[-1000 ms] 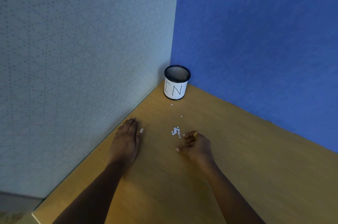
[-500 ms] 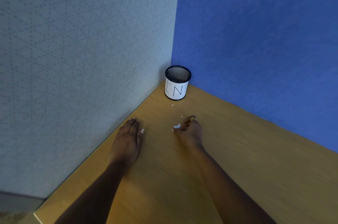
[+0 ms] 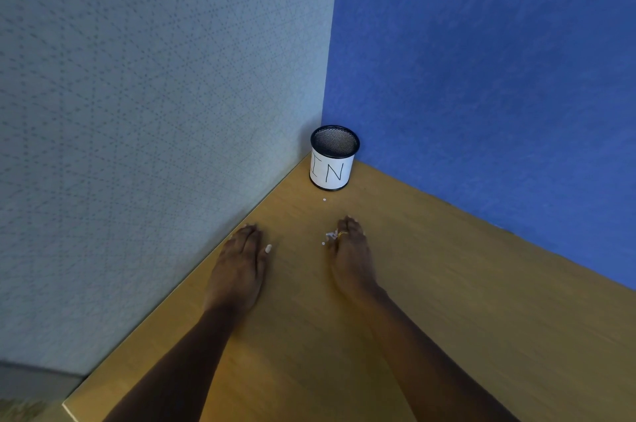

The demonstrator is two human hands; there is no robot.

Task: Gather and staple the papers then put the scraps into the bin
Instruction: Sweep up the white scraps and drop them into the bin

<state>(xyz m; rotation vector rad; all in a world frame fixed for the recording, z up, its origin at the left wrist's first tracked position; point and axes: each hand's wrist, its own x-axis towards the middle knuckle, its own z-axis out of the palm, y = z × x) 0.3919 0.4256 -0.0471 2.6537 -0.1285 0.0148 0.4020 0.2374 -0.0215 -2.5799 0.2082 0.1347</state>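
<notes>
Left hand (image 3: 237, 270) flat on desk (image 3: 481, 301) beside grey partition (image 3: 155, 111), fingers straight, holding nothing. Small white scraps (image 3: 331, 236) against right hand (image 3: 351, 256), resting on desk; grip on scraps unclear. One scrap (image 3: 324, 199) loose before mesh bin (image 3: 333, 163) in corner.
</notes>
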